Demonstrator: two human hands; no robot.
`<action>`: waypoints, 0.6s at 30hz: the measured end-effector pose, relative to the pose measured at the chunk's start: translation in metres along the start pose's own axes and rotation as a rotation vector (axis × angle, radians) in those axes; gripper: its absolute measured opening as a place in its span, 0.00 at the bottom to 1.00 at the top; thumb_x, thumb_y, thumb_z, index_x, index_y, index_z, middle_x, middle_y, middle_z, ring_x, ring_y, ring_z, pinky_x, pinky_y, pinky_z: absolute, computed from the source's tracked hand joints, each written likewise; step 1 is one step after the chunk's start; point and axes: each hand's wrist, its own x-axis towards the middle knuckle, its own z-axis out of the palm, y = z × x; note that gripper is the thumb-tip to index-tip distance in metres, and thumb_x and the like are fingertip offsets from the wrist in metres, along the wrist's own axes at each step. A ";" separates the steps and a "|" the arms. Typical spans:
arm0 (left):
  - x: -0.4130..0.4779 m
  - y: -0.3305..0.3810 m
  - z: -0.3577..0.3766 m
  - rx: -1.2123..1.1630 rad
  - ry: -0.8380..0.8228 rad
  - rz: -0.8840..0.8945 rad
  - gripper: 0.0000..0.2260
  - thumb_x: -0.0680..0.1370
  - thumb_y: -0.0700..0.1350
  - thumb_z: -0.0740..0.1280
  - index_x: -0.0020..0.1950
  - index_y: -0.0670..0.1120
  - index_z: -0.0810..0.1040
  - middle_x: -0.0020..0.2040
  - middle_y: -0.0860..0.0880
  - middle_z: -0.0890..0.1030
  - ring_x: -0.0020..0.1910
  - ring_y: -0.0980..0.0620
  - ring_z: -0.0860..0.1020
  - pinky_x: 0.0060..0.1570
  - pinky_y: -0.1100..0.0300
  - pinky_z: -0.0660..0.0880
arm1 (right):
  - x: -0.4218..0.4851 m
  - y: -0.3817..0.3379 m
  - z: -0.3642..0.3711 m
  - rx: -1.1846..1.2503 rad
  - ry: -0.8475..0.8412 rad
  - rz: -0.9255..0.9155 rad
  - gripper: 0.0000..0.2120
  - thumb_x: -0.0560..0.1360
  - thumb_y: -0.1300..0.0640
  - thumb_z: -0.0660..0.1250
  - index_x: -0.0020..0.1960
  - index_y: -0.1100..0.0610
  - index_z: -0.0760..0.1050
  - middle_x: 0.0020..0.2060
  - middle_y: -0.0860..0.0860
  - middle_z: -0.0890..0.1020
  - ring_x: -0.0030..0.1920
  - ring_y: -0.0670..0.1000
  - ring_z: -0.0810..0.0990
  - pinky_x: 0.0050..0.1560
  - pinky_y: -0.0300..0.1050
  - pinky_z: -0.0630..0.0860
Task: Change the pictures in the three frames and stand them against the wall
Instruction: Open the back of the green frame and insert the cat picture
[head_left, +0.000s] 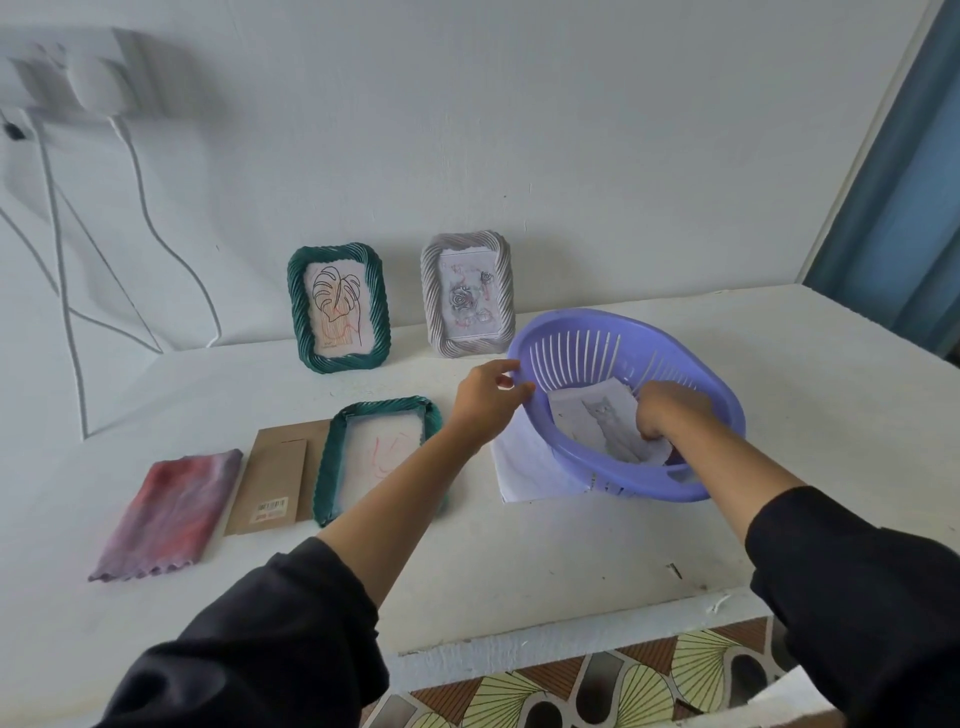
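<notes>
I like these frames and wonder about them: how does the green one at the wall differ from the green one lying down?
The upright green frame leans against the wall; the flat green frame lies on the table. The upright one shows a clear leaf drawing; the flat one shows only faint red lines on a pale sheet. Both share a dark green, rope-twisted rim and rectangular shape.

head cam | looks forward-down | close over table (519, 545) | single view
</notes>
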 end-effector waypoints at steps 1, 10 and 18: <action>0.000 0.000 0.000 -0.001 -0.003 -0.001 0.20 0.76 0.45 0.67 0.68 0.45 0.72 0.58 0.41 0.79 0.58 0.40 0.77 0.61 0.46 0.74 | 0.000 0.000 0.000 -0.010 0.012 0.000 0.16 0.76 0.64 0.58 0.63 0.59 0.70 0.57 0.55 0.78 0.51 0.56 0.78 0.40 0.43 0.70; -0.003 0.005 -0.007 -0.049 0.178 0.079 0.14 0.77 0.47 0.66 0.60 0.44 0.78 0.60 0.44 0.78 0.60 0.48 0.75 0.54 0.60 0.68 | -0.028 -0.013 -0.035 0.120 0.382 -0.048 0.09 0.75 0.62 0.61 0.55 0.60 0.74 0.55 0.57 0.78 0.56 0.59 0.77 0.46 0.43 0.66; -0.017 0.024 -0.039 -0.475 -0.028 -0.141 0.13 0.79 0.53 0.60 0.49 0.43 0.76 0.36 0.48 0.78 0.32 0.52 0.75 0.32 0.62 0.72 | -0.099 -0.094 -0.062 0.098 0.637 -0.464 0.06 0.74 0.60 0.62 0.46 0.58 0.77 0.48 0.58 0.82 0.51 0.60 0.80 0.50 0.47 0.67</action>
